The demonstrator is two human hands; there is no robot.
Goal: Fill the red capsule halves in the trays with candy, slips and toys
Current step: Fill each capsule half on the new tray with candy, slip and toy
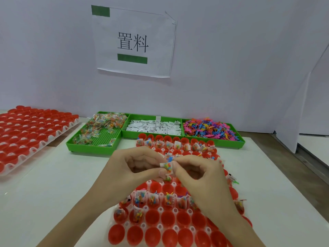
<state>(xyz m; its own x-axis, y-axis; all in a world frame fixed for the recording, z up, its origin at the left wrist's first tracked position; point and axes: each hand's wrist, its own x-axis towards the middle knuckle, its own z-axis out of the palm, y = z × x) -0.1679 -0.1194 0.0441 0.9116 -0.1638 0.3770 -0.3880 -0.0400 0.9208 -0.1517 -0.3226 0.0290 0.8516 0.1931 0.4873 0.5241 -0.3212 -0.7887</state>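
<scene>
Both hands — left hand (135,168), right hand (197,173) — pinch 1 candy packet (167,167) above the tray of red capsule halves (160,227).

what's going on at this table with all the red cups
A person is packing red capsule halves in a white tray. Both the left hand and the right hand pinch a small candy packet above it. Some halves are filled, the nearest row is empty. Green bins behind hold candy, slips and toys.

A white paper sign (133,41) with green bars hangs on the pale wall (231,59).
</scene>
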